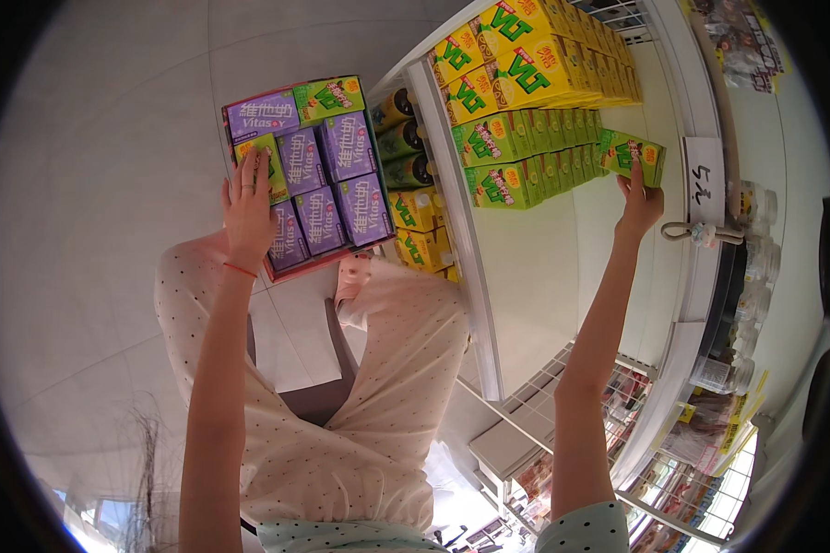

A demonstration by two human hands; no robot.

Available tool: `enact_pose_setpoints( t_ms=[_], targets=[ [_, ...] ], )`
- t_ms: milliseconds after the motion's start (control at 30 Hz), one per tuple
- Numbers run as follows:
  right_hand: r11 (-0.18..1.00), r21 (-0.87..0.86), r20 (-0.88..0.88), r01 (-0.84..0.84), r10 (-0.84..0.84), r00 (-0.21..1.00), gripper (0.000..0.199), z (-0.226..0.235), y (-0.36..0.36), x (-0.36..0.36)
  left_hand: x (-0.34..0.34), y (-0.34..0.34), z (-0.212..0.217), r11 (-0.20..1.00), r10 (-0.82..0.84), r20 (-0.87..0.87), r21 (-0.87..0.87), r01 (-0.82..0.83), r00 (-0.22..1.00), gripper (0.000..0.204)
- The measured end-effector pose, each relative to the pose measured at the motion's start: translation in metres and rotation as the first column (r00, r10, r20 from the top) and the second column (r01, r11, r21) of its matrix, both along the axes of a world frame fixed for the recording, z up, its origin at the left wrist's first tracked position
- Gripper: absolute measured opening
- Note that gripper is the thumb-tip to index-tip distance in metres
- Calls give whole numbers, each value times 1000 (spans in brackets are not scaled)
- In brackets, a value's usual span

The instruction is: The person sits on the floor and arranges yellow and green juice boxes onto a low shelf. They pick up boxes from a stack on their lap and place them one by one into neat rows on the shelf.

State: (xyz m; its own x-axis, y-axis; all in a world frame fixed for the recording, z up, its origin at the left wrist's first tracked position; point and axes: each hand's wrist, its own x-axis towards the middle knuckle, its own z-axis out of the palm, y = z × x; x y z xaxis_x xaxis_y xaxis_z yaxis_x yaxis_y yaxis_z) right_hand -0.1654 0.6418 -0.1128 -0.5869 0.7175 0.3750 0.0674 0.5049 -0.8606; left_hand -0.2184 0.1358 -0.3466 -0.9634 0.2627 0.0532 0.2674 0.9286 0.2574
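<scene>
My right hand reaches over the shelf at the right, its fingers closed on a green drink carton. This carton is at the right end of two rows of matching green cartons. At the left, my left hand is over an open red-edged cardboard box in front of my knees. Its fingers lie over a green carton among several purple cartons and appear to grip it; they hide part of it. Another green carton occupies the box's top right corner.
Yellow drink cartons are stacked behind the green rows. Below the shelf, dark bottles and more yellow cartons stand on a lower level. A price-tag rail and clear jars are at the right. My knees flank the box's near side.
</scene>
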Motion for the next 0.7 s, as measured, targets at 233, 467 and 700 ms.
enact_pose_setpoints(
  t_ms=[233, 467, 700],
  targets=[
    [991, 114, 361, 74, -111, 926, 37, -6, 77, -45, -18, -10, 13, 998, -14, -23, 55, 16, 1000, 95],
    [893, 448, 557, 38, -312, 770, 40, 7, 56, -65, -27, -6, 10, 998, 43, -34, 40, -42, 998, 97],
    [910, 364, 478, 196, -363, 800, 39, -4, 71, -75, -41, -4, 21, 1000, -10, 33, 13, 9, 999, 111]
  ],
)
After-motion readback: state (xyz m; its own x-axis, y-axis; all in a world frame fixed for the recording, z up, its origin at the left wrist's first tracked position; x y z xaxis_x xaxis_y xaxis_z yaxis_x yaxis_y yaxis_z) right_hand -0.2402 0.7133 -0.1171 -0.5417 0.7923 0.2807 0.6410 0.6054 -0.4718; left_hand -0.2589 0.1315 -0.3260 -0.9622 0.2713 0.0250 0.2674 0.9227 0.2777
